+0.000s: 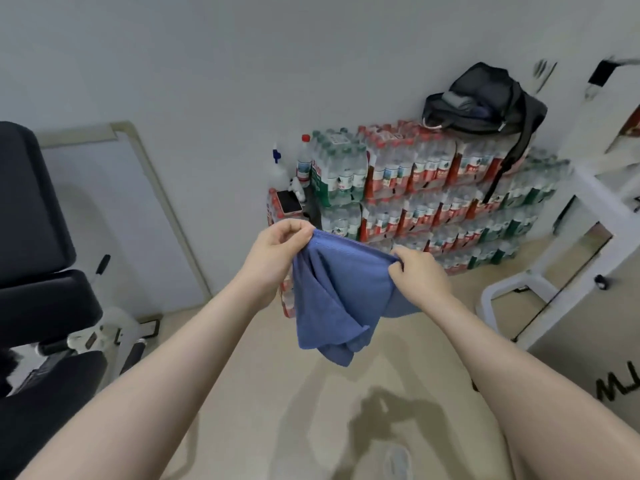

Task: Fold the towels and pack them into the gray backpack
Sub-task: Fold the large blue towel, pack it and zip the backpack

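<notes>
A blue towel [341,299] hangs in the air in front of me, bunched and drooping toward the floor. My left hand [277,249] pinches its upper left corner. My right hand [417,271] pinches its upper right edge. The two hands are held close together, so the cloth sags in folds between them. The gray backpack [485,98] sits open on top of a stack of water-bottle packs against the far wall, with a strap hanging down the front; something gray and dark shows inside its mouth.
The wall of shrink-wrapped bottle packs [433,195] stands straight ahead. A phone [289,201] lies on a low pack at its left, near a spray bottle [277,168]. Black padded gym equipment [38,237] fills the left. A white frame [554,271] stands at right. Beige floor lies below.
</notes>
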